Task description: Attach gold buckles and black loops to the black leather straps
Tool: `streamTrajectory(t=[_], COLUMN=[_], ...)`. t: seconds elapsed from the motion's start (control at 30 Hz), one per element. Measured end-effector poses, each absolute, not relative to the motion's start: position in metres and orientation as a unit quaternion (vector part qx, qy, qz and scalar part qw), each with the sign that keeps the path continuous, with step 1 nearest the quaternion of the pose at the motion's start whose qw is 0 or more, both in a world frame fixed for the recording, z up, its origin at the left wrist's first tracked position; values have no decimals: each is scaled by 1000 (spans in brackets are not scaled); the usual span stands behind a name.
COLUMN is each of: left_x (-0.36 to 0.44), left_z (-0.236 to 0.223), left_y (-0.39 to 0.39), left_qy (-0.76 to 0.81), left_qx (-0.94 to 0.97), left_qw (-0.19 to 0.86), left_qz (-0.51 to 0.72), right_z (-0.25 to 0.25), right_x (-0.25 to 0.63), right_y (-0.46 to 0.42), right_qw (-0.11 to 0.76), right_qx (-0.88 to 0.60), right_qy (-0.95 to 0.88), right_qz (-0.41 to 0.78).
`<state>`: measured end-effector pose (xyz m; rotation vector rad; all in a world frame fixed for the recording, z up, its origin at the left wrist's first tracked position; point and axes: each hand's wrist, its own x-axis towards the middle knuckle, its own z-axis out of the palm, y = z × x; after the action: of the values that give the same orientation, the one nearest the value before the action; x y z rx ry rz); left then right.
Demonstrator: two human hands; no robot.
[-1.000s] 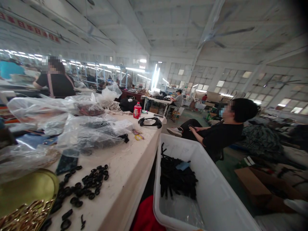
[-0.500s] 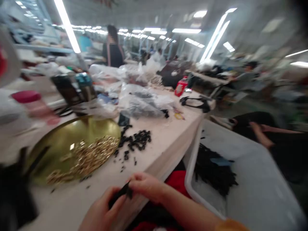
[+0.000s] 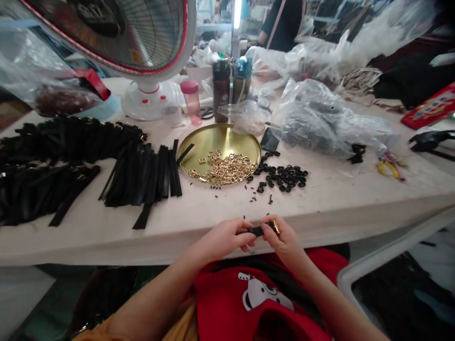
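Observation:
A short length of black strap (image 3: 257,231) stretches between my two hands at the table's front edge. My left hand (image 3: 232,235) is closed on its left end. Fingers of my right hand (image 3: 282,237) pinch the other end, where a gold buckle (image 3: 276,227) shows at the fingertips. Beyond them, a round gold tray (image 3: 220,135) holds a heap of small gold buckles (image 3: 232,169). Black rings (image 3: 286,177) lie in a loose pile right of the tray. Black straps (image 3: 142,173) are laid side by side to its left.
A fan (image 3: 149,94) stands at the back left, near a pink cup (image 3: 192,102) and dark bottles (image 3: 221,90). Plastic bags (image 3: 313,118) cover the back right. Yellow-handled snips (image 3: 387,169) lie at right. A white bin (image 3: 346,279) stands below the table's right side.
The view has swung left and down from the bin side to the table. Both hands still hold the black strap; a gold buckle now shows at the right fingers.

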<state>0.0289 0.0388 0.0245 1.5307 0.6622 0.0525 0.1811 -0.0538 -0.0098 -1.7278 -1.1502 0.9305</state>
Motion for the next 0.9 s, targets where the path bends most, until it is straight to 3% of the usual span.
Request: streamTrajectory(t=[0.13,0.33,0.53,0.7,0.8,0.9], left_x=[27,29,33,30,31,29], left_z=[19,20,20,27,21,7], left_y=[37,31,36,55,66,78], left_qy=[326,299,304,325,345,387], left_qx=[625,701,655,769,806,827], left_qw=[709,647,691,547,475,401], left_qz=[27,19,37,54,70,70], right_z=[-11,-4,-14,-30,-32,-34], right_x=[177,178,172,164,167,178], right_y=[-58,-60,-56,-35,-12,9], right_qw=[370,305,421,473,431,336], right_qx=[-722,-677,-635,-635,-642,-710], right_qy=[-523,-595,-489,-409,-456,-533], right_qz=[261,308,426,454,440,315])
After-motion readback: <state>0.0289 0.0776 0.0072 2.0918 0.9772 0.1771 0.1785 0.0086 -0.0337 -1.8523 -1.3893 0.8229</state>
